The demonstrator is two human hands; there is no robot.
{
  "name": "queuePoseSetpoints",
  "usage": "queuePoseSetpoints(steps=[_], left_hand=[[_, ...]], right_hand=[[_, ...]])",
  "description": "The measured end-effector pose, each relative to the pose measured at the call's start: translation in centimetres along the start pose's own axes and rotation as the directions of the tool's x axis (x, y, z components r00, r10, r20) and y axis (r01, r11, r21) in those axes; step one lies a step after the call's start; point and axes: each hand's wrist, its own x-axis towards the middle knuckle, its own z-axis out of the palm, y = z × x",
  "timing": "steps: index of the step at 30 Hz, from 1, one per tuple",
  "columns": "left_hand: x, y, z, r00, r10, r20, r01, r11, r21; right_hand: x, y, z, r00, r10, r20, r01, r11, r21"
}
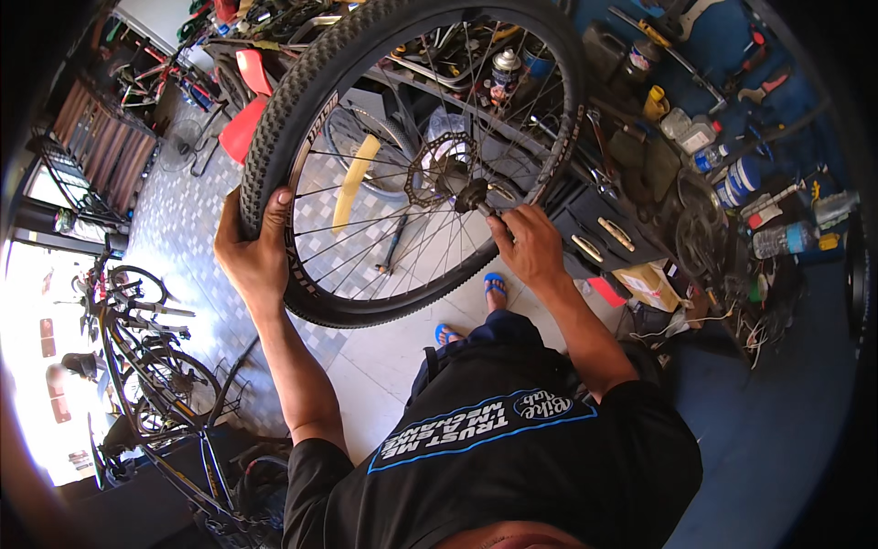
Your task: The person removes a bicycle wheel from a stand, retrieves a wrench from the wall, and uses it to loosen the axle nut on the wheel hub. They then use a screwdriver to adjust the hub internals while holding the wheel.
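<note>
Left hand (251, 245) clasped around the knobbly black rubber tyre (294, 105), I hold the black spoked bicycle wheel (446, 174) tilted before me. Its dark round metal hub (470, 194) lies just beyond and left of my right hand (530, 245), the nearer hand, axis pointing toward those curled fingers (501, 236); whether they grip it, I cannot tell.

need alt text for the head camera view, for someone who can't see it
A person's left grip holds up a bicycle wheel by its knobbly tyre while the right grip pinches the wheel's axle end. Tools and plastic bottles crowd the right side, and a bicycle stands at lower left.
</note>
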Motion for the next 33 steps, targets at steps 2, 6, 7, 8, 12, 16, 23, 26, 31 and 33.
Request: queuePoseSetpoints(steps=[2,6,7,8,12,16,23,26,31,33], left_hand=[[-0.1,0.0,0.1,1.0,-0.006,-0.001,0.006,1.0,0.009],[-0.3,-0.8,0.2,1.0,0.013,0.006,-0.013,1.0,-0.025],[-0.5,-1.1,-0.1,1.0,0.019,0.006,-0.019,0.999,-0.045],[-0.5,-1.4,-0.3,1.0,0.027,0.005,-0.026,0.997,-0.068],[-1.0,-2.0,-1.0,1.0,-0.01,0.019,0.012,0.998,-0.068],[-1.3,-4.3,-0.8,0.999,0.042,0.03,-0.041,0.998,-0.051],[-0.5,-17.9,-0.9,0.992,0.076,0.105,-0.064,0.991,-0.121],[-0.2,-23.7,0.1,0.997,-0.059,0.057,0.049,0.985,0.166],[-4.0,-28.5,4.4,0.923,-0.384,0.003,0.374,0.901,0.218],[-7.3,-27.3,6.6,0.873,-0.461,0.157,0.424,0.878,0.22]], right_hand=[[-0.1,0.3,-0.1,1.0,0.004,0.029,-0.004,1.0,-0.004],[1.2,0.3,-1.8,0.994,0.047,0.094,-0.053,0.997,0.062],[2.9,0.3,-3.3,0.995,0.065,0.08,-0.077,0.986,0.146],[4.9,0.6,-4.8,0.994,0.085,0.066,-0.098,0.969,0.228],[14.9,4.7,-10.4,0.902,-0.135,-0.411,0.162,0.986,0.032],[22.7,11.4,-11.7,0.932,-0.315,-0.178,0.329,0.943,0.057],[20.4,7.1,-9.6,0.94,-0.13,0.316,0.045,0.964,0.262],[16.6,2.9,-6.4,0.933,-0.181,0.31,0.139,0.978,0.153],[11.1,5.3,5.1,0.851,0.013,0.525,-0.044,0.998,0.047],[8.6,8.0,10.5,0.782,0.089,0.616,-0.095,0.995,-0.023]])
